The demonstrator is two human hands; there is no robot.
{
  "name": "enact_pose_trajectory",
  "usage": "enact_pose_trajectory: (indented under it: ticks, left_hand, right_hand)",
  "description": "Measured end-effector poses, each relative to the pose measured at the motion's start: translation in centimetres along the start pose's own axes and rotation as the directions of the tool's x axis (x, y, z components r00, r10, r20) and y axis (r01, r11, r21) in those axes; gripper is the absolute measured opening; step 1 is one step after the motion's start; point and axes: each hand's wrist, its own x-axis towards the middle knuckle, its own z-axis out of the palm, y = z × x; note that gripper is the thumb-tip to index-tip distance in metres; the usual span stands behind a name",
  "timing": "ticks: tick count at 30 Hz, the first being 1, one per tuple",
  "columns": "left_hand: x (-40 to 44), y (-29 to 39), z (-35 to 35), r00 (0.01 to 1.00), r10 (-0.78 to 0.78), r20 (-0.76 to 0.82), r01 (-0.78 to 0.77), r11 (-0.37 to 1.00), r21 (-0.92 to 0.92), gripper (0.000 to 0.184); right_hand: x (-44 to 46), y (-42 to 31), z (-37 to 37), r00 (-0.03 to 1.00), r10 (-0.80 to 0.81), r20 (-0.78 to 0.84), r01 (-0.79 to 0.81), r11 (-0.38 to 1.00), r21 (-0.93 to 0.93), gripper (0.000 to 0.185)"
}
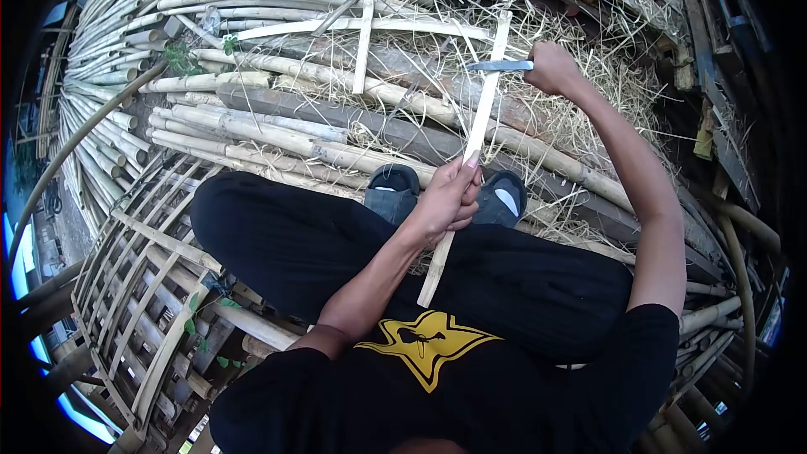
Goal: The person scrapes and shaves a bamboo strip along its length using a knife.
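My left hand (450, 200) is closed around the lower part of a pale, flat bamboo strip (485, 109), which slants up and away from my lap. My right hand (553, 69) grips the handle end of a knife, its fist to the right of the strip. The knife's grey blade (502, 65) lies across the strip near its far end. Beyond them, a short pale strip (366, 29) crosses a long pale strip (403, 25) on the bamboo poles.
Bamboo poles (328, 151) and thin shavings (588, 92) cover the ground ahead. Two dark shoes (392, 192) stand between my knees. A woven bamboo lattice (151, 277) is at the left, with weathered boards (714, 92) at the right.
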Motion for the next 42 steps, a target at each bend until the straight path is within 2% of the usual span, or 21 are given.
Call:
enact_pose_trajectory:
  ticks: [2,4,8,10,11,16,18,22,23,24,25,26,28,30,31,32,33,38,40,41,42]
  left_hand:
    - [0.2,-0.2,0.1,1.0,-0.01,0.011,0.01,1.0,-0.006,0.03]
    - [0.3,-0.2,0.2,1.0,-0.01,-0.007,0.01,1.0,0.017,0.029]
    - [0.5,0.4,0.7,1.0,0.004,0.022,-0.003,1.0,-0.012,0.029]
    - [0.1,0.9,1.1,0.999,-0.046,0.022,0.045,0.999,0.022,0.029]
    - [0.2,1.2,1.3,0.999,-0.042,0.026,0.041,0.999,0.026,0.029]
    - [0.1,1.0,2.1,0.998,-0.055,0.041,0.053,0.998,0.044,0.027]
    - [0.5,1.4,2.4,0.998,-0.031,0.051,0.028,0.998,0.057,0.026]
    - [-0.1,0.6,1.6,0.997,-0.075,0.02,0.073,0.993,0.095,0.026]
    - [-0.2,0.5,1.3,0.997,-0.074,0.006,0.073,0.992,0.103,0.026]
    - [-0.1,0.7,1.1,0.998,-0.068,-0.001,0.068,0.991,0.114,0.026]
    - [0.1,0.8,0.9,0.998,-0.063,-0.003,0.063,0.991,0.116,0.026]
    - [0.2,0.9,0.5,0.998,-0.054,-0.008,0.055,0.989,0.136,0.027]
    - [0.2,0.9,0.0,0.999,-0.044,-0.017,0.047,0.986,0.16,0.027]
    - [0.3,0.8,-0.3,1.0,-0.025,0.004,0.024,0.987,0.16,0.028]
    - [0.4,0.7,-0.4,1.0,-0.02,-0.006,0.021,0.986,0.168,0.028]
    - [0.4,0.7,-0.3,1.0,-0.021,-0.009,0.022,0.986,0.166,0.028]
    - [0.4,0.9,-0.2,0.999,0.009,-0.05,0.0,0.982,0.188,0.028]
    - [0.8,0.7,-0.3,0.983,0.115,-0.143,-0.07,0.955,0.289,0.028]
    - [1.1,0.3,-0.1,0.958,0.231,-0.168,-0.132,0.878,0.459,0.029]
    - [1.5,0.1,-0.5,0.958,0.233,-0.166,-0.134,0.878,0.459,0.029]
    - [1.8,0.0,-0.9,0.927,0.338,-0.164,-0.18,0.782,0.597,0.029]
  right_hand:
    - [-0.1,0.3,0.0,0.995,0.098,0.019,-0.099,0.994,0.051,0.026]
    - [-0.3,0.5,-1.2,0.995,0.096,0.032,-0.096,0.995,-0.002,0.027]
    - [1.0,3.9,-1.5,0.988,0.126,-0.093,-0.132,0.989,-0.061,0.025]
    - [0.4,5.4,-2.2,0.947,0.146,-0.287,-0.17,0.984,-0.058,0.026]
    - [0.8,6.0,-2.7,0.964,0.188,-0.189,-0.206,0.975,-0.082,0.026]
    - [-0.4,7.9,-2.2,0.947,0.247,-0.206,-0.268,0.96,-0.081,0.028]
    - [-0.2,8.9,-2.3,0.945,0.187,-0.269,-0.216,0.973,-0.08,0.025]
    - [-0.4,8.4,-1.5,0.957,0.215,-0.193,-0.222,0.975,-0.011,0.025]
    - [-0.5,8.4,-1.6,0.982,0.182,-0.044,-0.18,0.983,0.039,0.025]
    - [-0.1,8.2,-0.7,0.995,0.056,-0.078,-0.048,0.994,0.095,0.028]
    - [0.2,8.7,-0.5,0.952,0.135,0.276,-0.233,0.904,0.359,0.032]
    - [0.2,9.2,-0.1,0.79,0.089,0.606,-0.47,0.723,0.507,0.04]
    - [-1.2,8.3,-0.7,0.625,-0.225,0.747,-0.644,0.391,0.657,0.049]
    - [-2.1,5.9,-0.9,0.837,0.08,0.541,-0.459,0.64,0.616,0.043]
    - [-1.8,5.9,0.5,0.949,0.116,0.292,-0.268,0.785,0.559,0.039]
    - [-1.5,5.8,1.9,0.996,0.091,0.023,-0.092,0.899,0.428,0.038]
    - [-2.5,3.6,-0.2,0.987,0.1,0.123,-0.138,0.923,0.358,0.036]
    - [-4.0,-2.1,-1.7,0.991,0.124,0.052,-0.134,0.958,0.254,0.031]
    - [-3.2,-2.4,-1.3,0.993,0.114,0.006,-0.113,0.968,0.223,0.029]
    - [-2.7,-2.3,-0.9,0.996,0.078,-0.051,-0.065,0.971,0.229,0.028]
    - [-2.3,-2.2,-0.9,0.996,0.077,-0.053,-0.063,0.972,0.228,0.028]
